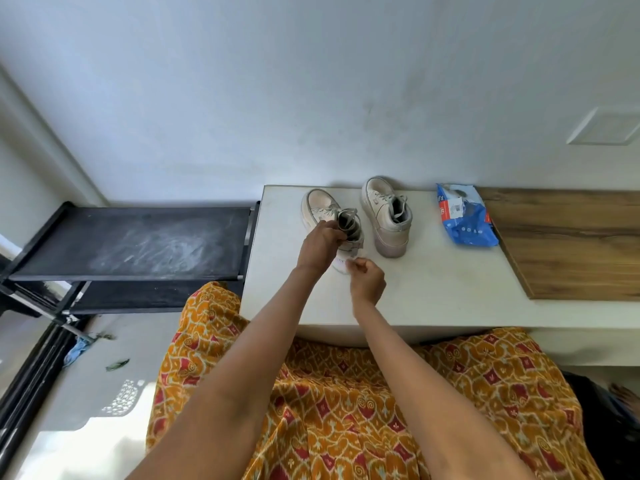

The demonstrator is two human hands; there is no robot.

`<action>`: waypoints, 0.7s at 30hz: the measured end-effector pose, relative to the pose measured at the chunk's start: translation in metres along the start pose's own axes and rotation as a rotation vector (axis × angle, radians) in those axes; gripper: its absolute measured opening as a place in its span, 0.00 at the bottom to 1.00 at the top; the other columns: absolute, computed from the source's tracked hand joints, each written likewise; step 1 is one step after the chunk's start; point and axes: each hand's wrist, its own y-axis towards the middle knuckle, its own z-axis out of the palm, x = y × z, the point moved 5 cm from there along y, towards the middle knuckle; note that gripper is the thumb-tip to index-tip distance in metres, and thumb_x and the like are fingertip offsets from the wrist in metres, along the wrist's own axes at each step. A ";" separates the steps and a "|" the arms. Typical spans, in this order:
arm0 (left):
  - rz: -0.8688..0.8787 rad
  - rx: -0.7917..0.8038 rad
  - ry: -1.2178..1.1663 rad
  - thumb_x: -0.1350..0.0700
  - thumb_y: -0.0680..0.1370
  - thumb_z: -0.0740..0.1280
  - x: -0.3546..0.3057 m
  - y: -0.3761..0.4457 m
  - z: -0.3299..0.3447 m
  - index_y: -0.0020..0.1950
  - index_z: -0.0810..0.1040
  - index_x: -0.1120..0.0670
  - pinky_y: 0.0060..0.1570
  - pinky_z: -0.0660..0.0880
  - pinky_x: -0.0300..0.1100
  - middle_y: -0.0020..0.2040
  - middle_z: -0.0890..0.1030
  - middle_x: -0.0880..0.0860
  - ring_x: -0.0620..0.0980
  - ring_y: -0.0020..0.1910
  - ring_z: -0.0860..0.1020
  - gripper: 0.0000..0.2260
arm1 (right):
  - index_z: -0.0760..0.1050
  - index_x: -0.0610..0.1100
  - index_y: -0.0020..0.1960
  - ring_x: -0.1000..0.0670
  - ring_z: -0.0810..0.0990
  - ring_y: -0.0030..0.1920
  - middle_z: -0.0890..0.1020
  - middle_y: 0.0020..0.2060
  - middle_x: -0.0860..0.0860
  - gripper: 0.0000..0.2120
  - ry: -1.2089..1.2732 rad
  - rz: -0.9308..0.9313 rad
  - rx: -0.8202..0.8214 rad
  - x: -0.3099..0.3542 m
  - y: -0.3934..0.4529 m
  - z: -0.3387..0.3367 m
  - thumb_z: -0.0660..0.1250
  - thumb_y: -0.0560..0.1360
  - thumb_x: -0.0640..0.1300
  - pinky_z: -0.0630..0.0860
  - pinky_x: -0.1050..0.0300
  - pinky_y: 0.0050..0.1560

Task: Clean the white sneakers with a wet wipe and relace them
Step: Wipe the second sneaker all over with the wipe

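Observation:
Two off-white sneakers stand on the white table. My left hand grips the collar and tongue of the left sneaker, holding it near its heel. My right hand pinches a white wet wipe against that sneaker's heel, which is partly hidden by both hands. The right sneaker stands free beside it, its grey laces loose, toe pointing at the wall.
A blue wet-wipe pack lies to the right of the sneakers. A wooden board covers the table's right part. A black rack stands left of the table. A wall rises right behind.

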 end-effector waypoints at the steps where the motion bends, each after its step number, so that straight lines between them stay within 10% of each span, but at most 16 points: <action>1: -0.029 -0.009 -0.051 0.62 0.77 0.65 0.001 -0.002 0.003 0.52 0.83 0.59 0.46 0.72 0.47 0.51 0.79 0.57 0.56 0.54 0.73 0.09 | 0.83 0.42 0.48 0.46 0.81 0.47 0.85 0.45 0.47 0.07 -0.046 -0.023 0.048 -0.001 -0.004 0.005 0.70 0.73 0.43 0.68 0.62 0.41; 9: -0.569 -0.224 -0.671 0.54 0.75 0.69 0.030 -0.061 0.039 0.58 0.74 0.57 0.47 0.73 0.41 0.52 0.78 0.55 0.50 0.49 0.77 0.14 | 0.81 0.43 0.50 0.49 0.79 0.43 0.84 0.44 0.47 0.08 0.031 -0.045 0.086 0.003 -0.011 0.001 0.66 0.75 0.44 0.71 0.60 0.40; 12: -0.582 -0.117 -0.716 0.51 0.75 0.69 0.024 -0.063 0.049 0.48 0.78 0.57 0.42 0.74 0.46 0.41 0.81 0.55 0.51 0.39 0.78 0.10 | 0.80 0.44 0.51 0.48 0.80 0.47 0.84 0.46 0.47 0.10 0.015 -0.098 0.186 0.011 -0.012 0.000 0.61 0.77 0.41 0.73 0.59 0.43; 16: -0.813 -0.370 -0.749 0.51 0.76 0.68 0.038 -0.070 0.039 0.36 0.78 0.62 0.32 0.66 0.42 0.30 0.76 0.55 0.49 0.30 0.70 0.16 | 0.81 0.43 0.44 0.50 0.79 0.43 0.83 0.42 0.49 0.12 -0.029 -0.222 0.062 0.034 -0.006 -0.022 0.59 0.75 0.44 0.68 0.61 0.35; 21: -0.914 -0.456 -0.688 0.57 0.77 0.65 0.057 -0.053 0.023 0.46 0.81 0.61 0.42 0.71 0.45 0.42 0.81 0.60 0.55 0.40 0.76 0.08 | 0.78 0.43 0.51 0.53 0.75 0.46 0.76 0.48 0.47 0.12 -0.161 -0.419 0.146 0.050 0.023 -0.019 0.72 0.71 0.48 0.70 0.62 0.43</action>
